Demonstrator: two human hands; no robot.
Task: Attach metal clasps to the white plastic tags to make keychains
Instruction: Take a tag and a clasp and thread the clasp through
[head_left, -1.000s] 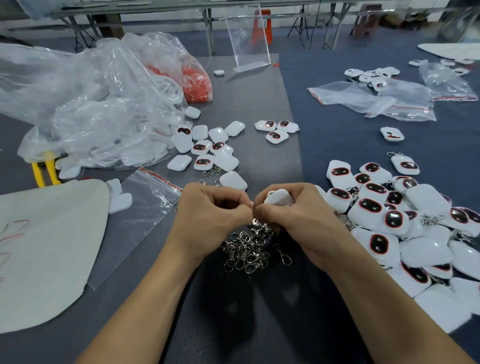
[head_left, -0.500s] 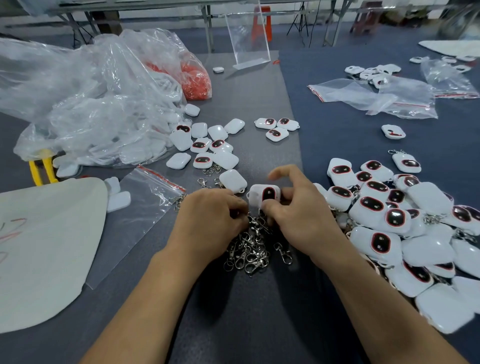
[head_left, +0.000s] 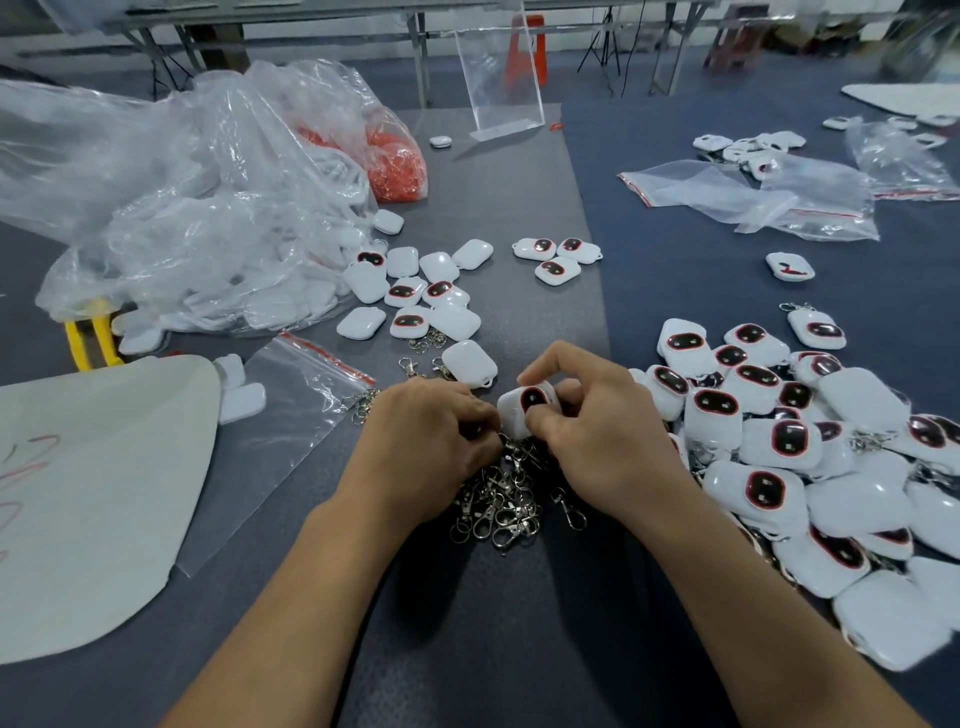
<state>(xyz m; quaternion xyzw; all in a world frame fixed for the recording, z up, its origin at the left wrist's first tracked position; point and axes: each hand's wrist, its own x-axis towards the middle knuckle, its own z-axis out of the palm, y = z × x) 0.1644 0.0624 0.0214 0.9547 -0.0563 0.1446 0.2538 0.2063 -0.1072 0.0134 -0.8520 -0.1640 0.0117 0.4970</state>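
My right hand (head_left: 597, 431) pinches a white plastic tag (head_left: 527, 408) with a dark oval window ringed in red, held just above the table. My left hand (head_left: 431, 441) is curled close against the tag's left edge, its fingertips down among the metal clasps; whether it grips one is hidden. A heap of silver metal clasps (head_left: 498, 499) lies under and just in front of both hands. Loose white tags (head_left: 415, 291) are scattered beyond my hands. A large heap of tags with clasps on them (head_left: 789, 447) lies at the right.
A crumpled clear plastic bag of white tags (head_left: 182, 218) and a bag of red parts (head_left: 395, 161) sit at the back left. An empty zip bag (head_left: 291, 415) and a white sheet (head_left: 93, 483) lie left. More zip bags (head_left: 753, 197) lie back right, and a clear acrylic stand (head_left: 498, 83) stands behind.
The tag has been turned so its dark window faces up, and my right hand's fingers have shifted around it. My left hand stays low at the clasp heap.
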